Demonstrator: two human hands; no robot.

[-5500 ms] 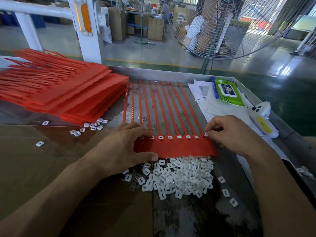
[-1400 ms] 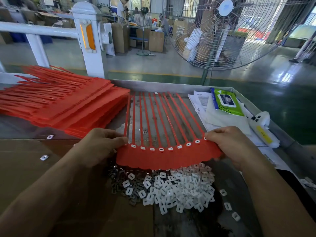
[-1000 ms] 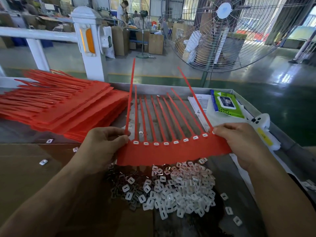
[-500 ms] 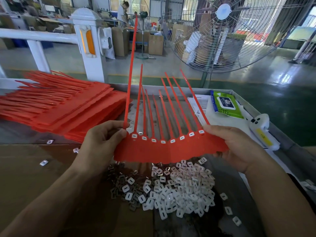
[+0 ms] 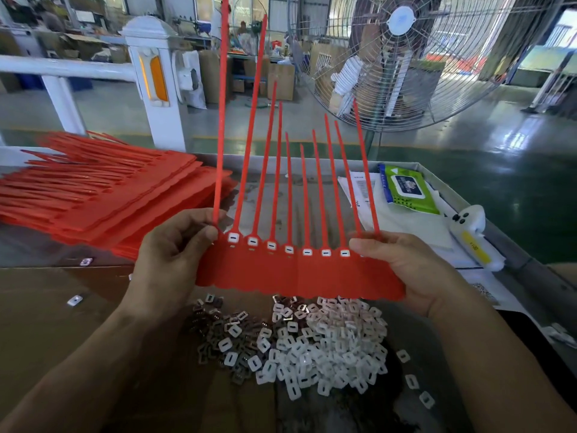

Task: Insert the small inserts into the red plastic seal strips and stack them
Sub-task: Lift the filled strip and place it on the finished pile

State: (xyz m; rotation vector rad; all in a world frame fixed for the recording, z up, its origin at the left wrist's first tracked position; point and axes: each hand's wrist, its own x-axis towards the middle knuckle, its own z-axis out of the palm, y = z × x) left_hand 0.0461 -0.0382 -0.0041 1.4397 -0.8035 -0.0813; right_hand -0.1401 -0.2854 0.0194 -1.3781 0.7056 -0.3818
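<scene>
Seal strips, a joined red sheet of them, sit lifted off the worktop between my two hands. My left hand pinches the sheet's left end, thumb and fingers curled round the edge by the first tail. My right hand holds the right end, fingers folded underneath and thumb on top. The tab band faces me and the long thin tails stand up and fan away. White inserts show in the row of sockets along the band; the ones at both ends are hidden by my fingers, so I cannot tell whether those are filled.

I judge the inserting on this sheet is finished or nearly so, and I am at the stacking step. Below the sheet lies the loose pile of small inserts, with a few strays around it. Well to the left is the stack of finished red sheets. The next move calls for carrying this sheet left, keeping the tails together, and laying it flat and square on that stack.
</scene>
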